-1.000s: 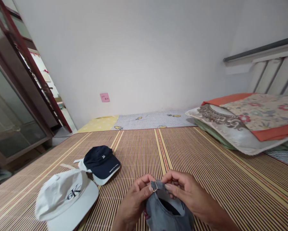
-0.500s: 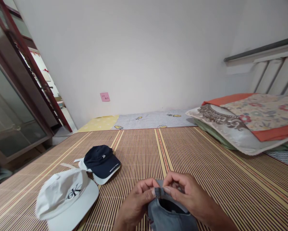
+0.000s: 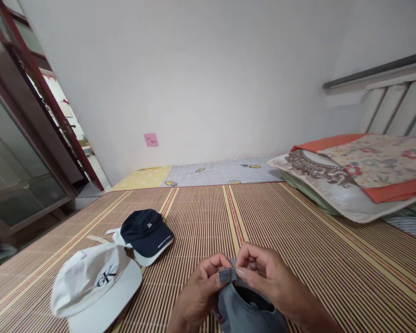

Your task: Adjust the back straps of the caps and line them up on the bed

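The grey cap [image 3: 244,312] sits at the bottom edge of the view, held just above the striped bamboo mat [image 3: 298,231] of the bed, its opening turned up toward the person. At its back, a small metal buckle [image 3: 228,274] on the strap is pinched from both sides. The left hand [image 3: 201,296] has its fingers [image 3: 217,270] closed on the strap end, and the right hand [image 3: 266,277] has its fingers [image 3: 244,274] clamped on the buckle side. This strap work likely goes best with the buckle kept flat and steady and the strap pulled straight, not twisted. To the left on the mat lie a white cap [image 3: 96,286] and, just behind it, a navy cap [image 3: 145,236]. Pillows [image 3: 350,180] are stacked well apart at the right.
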The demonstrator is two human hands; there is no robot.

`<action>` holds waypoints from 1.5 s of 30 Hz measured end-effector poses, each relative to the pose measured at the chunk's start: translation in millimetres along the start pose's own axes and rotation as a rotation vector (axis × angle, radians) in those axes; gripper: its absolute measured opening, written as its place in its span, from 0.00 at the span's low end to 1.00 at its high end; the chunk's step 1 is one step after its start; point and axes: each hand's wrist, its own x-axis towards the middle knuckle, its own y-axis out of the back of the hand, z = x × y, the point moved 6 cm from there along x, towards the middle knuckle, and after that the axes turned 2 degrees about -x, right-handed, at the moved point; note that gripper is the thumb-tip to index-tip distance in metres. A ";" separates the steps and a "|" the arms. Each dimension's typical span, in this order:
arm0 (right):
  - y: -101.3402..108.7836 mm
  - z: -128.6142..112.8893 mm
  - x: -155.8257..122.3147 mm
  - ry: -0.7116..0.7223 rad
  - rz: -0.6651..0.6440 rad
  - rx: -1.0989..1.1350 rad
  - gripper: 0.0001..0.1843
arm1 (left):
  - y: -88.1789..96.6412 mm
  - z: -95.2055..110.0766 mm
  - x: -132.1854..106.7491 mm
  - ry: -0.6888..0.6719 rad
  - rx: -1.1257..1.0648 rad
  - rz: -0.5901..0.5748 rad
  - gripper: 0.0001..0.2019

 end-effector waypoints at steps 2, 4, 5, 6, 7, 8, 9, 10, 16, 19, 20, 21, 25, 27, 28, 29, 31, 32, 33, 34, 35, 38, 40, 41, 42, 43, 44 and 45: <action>-0.5 -1.4 0.1 -0.003 0.017 -0.023 0.12 | -0.3 1.6 0.2 0.000 -0.005 0.017 0.20; 0.4 -2.4 0.6 -0.014 0.063 -0.074 0.12 | -1.7 3.7 0.5 0.003 -0.018 0.028 0.20; 0.9 -3.0 0.8 -0.016 0.088 -0.099 0.11 | -2.7 4.4 0.6 0.007 -0.026 0.029 0.20; 1.2 -3.8 1.0 -0.016 0.108 -0.118 0.11 | -3.8 4.7 0.7 0.012 -0.031 0.025 0.20; 1.1 -4.6 1.0 -0.013 0.119 -0.125 0.11 | -4.8 4.8 0.7 0.017 -0.033 0.020 0.20; 0.6 -5.2 1.0 -0.009 0.120 -0.126 0.11 | -5.4 4.7 0.8 0.021 -0.033 0.018 0.20; 0.3 -5.6 0.9 -0.004 0.118 -0.122 0.10 | -5.6 4.6 0.8 0.022 -0.032 0.018 0.21; 0.0 -5.7 0.6 0.000 0.113 -0.113 0.10 | -5.5 4.6 0.8 0.020 -0.030 0.021 0.21; 2.0 -4.8 -0.7 0.024 0.085 -0.072 0.06 | -7.5 5.4 0.6 0.027 -0.017 0.001 0.20; 0.7 -10.7 -0.8 0.084 0.043 -0.096 0.06 | -10.5 5.1 1.1 0.033 -0.036 -0.030 0.19; -0.6 -13.4 -0.9 0.113 0.021 -0.102 0.07 | -10.9 4.7 1.5 0.032 -0.039 -0.032 0.19; -1.9 -15.5 -0.9 0.134 0.000 -0.100 0.07 | -11.0 4.0 2.1 0.034 -0.038 -0.030 0.18; -1.9 -17.3 0.5 0.166 -0.003 -0.038 0.03 | -13.6 0.2 4.1 0.059 -0.048 -0.036 0.17; -1.0 -15.2 1.0 0.174 0.000 0.013 0.04 | -18.0 -0.7 4.2 0.068 -0.040 -0.072 0.17; -0.8 -13.3 1.0 0.172 -0.002 0.041 0.06 | -20.2 -1.0 4.0 0.072 -0.029 -0.091 0.18; -0.9 -11.0 1.0 0.164 -0.006 0.067 0.07 | -22.1 -1.4 3.6 0.077 -0.016 -0.105 0.18; -1.3 -5.7 0.9 0.134 -0.010 0.119 0.10 | -23.5 -2.4 2.9 0.085 0.008 -0.113 0.18; -1.8 -3.3 0.8 0.117 -0.012 0.151 0.12 | -23.0 -3.2 2.6 0.090 0.013 -0.107 0.19; -2.5 -1.4 0.9 0.098 -0.014 0.186 0.13 | -21.9 -4.2 2.4 0.097 0.014 -0.098 0.19; -3.2 0.0 1.1 0.080 -0.016 0.219 0.14 | -20.4 -5.3 2.1 0.104 0.010 -0.087 0.20; -4.0 0.7 1.3 0.065 -0.021 0.245 0.15 | -18.6 -6.3 1.9 0.109 0.004 -0.076 0.20; -4.5 -0.8 2.0 0.054 -0.016 0.243 0.16 | -14.1 -8.1 1.6 0.113 -0.008 -0.046 0.20; -3.3 -1.8 2.0 0.051 0.004 0.210 0.15 | -13.2 -7.7 2.2 0.095 -0.006 -0.030 0.18; -2.3 -1.6 1.7 0.044 0.017 0.203 0.15 | -14.1 -7.2 2.8 0.081 -0.005 -0.035 0.18; -1.7 -1.1 1.3 0.033 0.025 0.206 0.15 | -15.8 -6.8 3.4 0.066 -0.005 -0.050 0.18; -1.5 -0.3 0.8 0.018 0.027 0.217 0.15 | -17.7 -6.8 4.0 0.055 -0.004 -0.069 0.18; -1.6 0.3 0.3 0.006 0.021 0.231 0.16 | -19.2 -7.5 4.6 0.052 -0.003 -0.085 0.18; -1.8 0.2 -0.2 0.000 0.013 0.241 0.16 | -19.9 -8.5 5.0 0.050 -0.002 -0.095 0.18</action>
